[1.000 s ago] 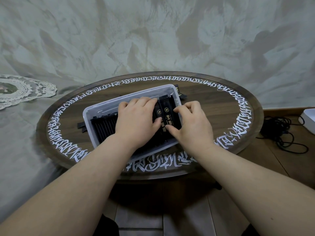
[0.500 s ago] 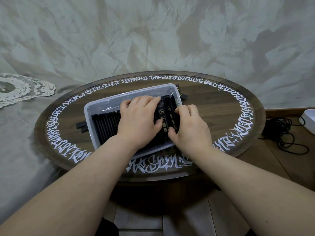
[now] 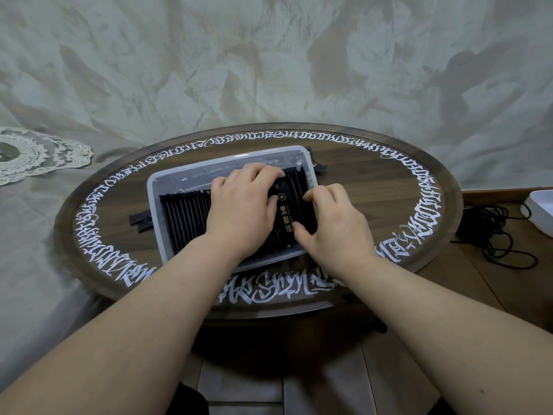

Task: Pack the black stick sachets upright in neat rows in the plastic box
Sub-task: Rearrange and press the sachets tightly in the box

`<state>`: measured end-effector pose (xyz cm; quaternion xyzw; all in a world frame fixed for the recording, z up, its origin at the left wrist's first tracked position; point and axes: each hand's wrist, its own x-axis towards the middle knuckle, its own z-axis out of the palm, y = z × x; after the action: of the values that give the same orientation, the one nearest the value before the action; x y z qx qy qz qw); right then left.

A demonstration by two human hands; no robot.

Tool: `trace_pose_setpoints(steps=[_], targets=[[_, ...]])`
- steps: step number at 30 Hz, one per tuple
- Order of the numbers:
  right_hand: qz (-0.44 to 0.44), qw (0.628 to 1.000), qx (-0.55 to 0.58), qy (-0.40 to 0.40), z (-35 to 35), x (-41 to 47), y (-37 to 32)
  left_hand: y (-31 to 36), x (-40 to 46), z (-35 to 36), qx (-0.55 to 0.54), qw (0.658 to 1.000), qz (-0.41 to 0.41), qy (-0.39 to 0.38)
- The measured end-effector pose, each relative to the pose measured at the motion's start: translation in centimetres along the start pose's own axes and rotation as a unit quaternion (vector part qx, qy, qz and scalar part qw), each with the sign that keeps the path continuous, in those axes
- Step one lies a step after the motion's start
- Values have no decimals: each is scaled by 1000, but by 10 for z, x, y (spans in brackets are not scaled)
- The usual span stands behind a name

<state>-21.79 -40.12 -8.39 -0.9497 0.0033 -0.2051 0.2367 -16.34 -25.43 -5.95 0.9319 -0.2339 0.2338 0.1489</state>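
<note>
Grey marbled wall behind, an oval dark wooden desk (image 3: 374, 187) with white calligraphy carries the clear plastic box (image 3: 153, 202). Black stick sachets (image 3: 185, 217) stand in rows inside, long axes running away from the person. Left hand (image 3: 242, 211) presses flat on the rows, fingers relaxed; right hand (image 3: 332, 226) pinches a leaning gold-printed sachet (image 3: 285, 217) between the hands.

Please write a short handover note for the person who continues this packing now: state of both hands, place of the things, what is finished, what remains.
Left hand: lies flat on the sachet row in the plastic box.
Right hand: pinches a gold-printed sachet at the row's right end.
Done: most of the box holds upright sachets.
Left: seat this sachet; pack loose sachets lying left of the box and others behind its far right corner.
</note>
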Motion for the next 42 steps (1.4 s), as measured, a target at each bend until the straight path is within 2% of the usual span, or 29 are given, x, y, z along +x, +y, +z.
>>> trace_pose_setpoints(steps=[25, 35, 42], targets=[[25, 999, -32, -15, 1, -1, -5, 0, 3, 2, -22, 999, -40, -2], [11, 1000, -5, -9, 4, -4, -5, 1, 4, 0, 17, 996, -72, -41], [24, 999, 0, -48, 5, -3, -9, -4, 3, -1, 21, 995, -80, -58]])
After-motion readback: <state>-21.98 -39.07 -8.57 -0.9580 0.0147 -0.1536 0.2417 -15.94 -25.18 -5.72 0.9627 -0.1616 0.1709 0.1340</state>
